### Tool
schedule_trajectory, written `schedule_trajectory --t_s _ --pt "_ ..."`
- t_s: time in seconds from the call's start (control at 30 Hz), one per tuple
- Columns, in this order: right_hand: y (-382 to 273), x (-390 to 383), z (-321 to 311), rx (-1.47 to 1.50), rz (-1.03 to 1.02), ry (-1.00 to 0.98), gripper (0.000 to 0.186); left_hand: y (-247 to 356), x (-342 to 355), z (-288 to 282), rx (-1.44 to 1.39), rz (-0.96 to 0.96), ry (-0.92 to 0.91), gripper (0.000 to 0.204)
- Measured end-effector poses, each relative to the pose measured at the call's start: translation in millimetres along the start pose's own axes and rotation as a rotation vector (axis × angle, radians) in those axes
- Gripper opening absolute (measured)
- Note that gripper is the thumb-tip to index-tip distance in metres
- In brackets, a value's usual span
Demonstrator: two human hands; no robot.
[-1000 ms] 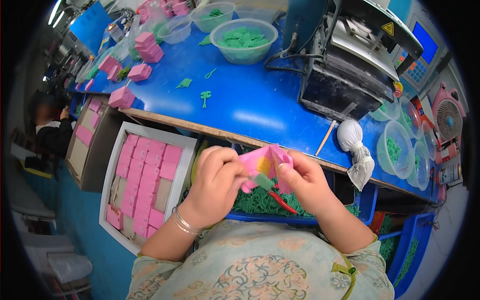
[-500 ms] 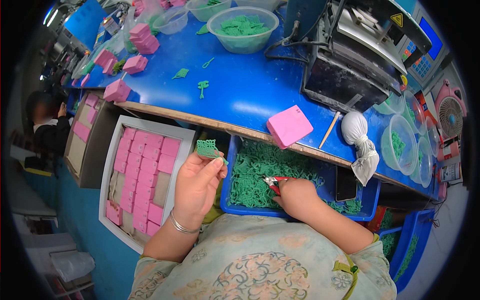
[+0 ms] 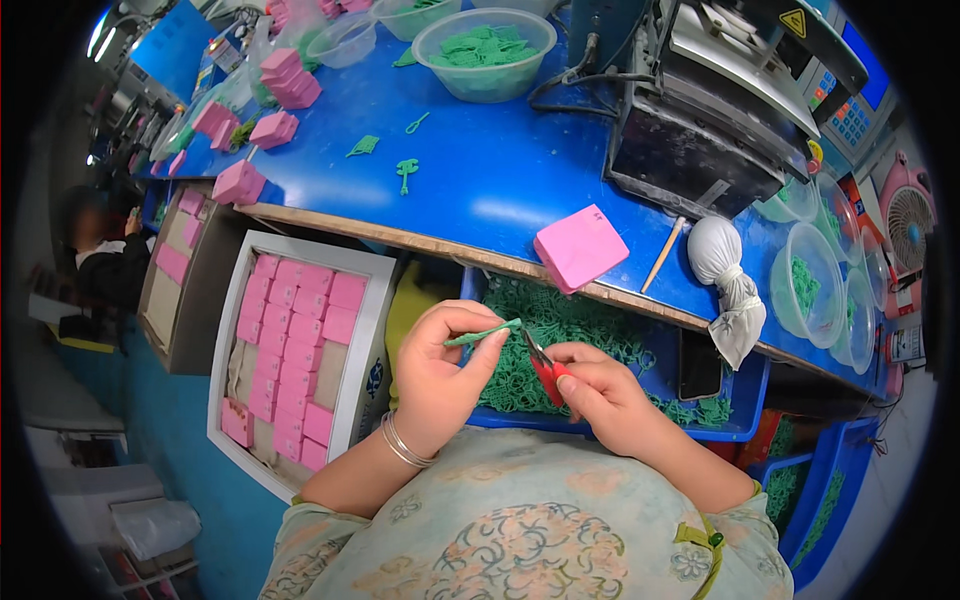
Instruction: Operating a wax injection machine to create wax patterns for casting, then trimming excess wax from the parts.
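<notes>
In front of my body, my left hand (image 3: pixel 447 365) pinches a thin, flat green piece (image 3: pixel 478 333) between thumb and fingers, seen nearly edge-on. My right hand (image 3: pixel 607 398) is closed around small cutters with red handles (image 3: pixel 551 378). The metal jaws point up and left, right beside the green piece's end; whether they touch it I cannot tell. Below both hands sits a blue tray (image 3: pixel 738 433) heaped with green lattice scraps (image 3: pixel 555 315). A dark phone (image 3: pixel 700 365) rests at the tray's right side.
On the blue table (image 3: pixel 490 170) are a pink block (image 3: pixel 582 248), a wooden stick (image 3: pixel 663 255), a tied white cloth pouch (image 3: pixel 716 252) and a bowl (image 3: pixel 484 85) of green pieces. A black machine (image 3: pixel 700 140) stands behind. Left, a white box (image 3: pixel 350 408) holds pink blocks; a person (image 3: pixel 95 240) sits beyond.
My left hand has moved right and lower, turning the green piece edge-on. My right hand has lifted the cutters from over the scraps, bringing their jaws to the piece.
</notes>
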State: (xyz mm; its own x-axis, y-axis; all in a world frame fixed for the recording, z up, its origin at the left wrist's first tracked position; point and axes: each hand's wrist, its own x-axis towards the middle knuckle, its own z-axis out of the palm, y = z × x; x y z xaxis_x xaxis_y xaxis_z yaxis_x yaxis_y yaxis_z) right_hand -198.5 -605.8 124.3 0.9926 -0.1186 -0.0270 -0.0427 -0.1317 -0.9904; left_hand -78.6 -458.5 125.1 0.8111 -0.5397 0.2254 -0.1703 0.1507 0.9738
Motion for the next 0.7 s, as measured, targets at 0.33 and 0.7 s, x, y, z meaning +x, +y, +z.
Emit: schedule_trajectory --t_s 0.33,0.7 --pt "-2.9 -1.6 1.5 0.110 0.134 -0.033 0.027 3.5 -1.9 1.8 0.363 0.255 -0.111 0.017" --pt "23.2 4.0 1.4 -0.839 0.123 0.134 0.024 20.5 -2.0 2.2 -0.281 -0.228 -0.140 0.017"
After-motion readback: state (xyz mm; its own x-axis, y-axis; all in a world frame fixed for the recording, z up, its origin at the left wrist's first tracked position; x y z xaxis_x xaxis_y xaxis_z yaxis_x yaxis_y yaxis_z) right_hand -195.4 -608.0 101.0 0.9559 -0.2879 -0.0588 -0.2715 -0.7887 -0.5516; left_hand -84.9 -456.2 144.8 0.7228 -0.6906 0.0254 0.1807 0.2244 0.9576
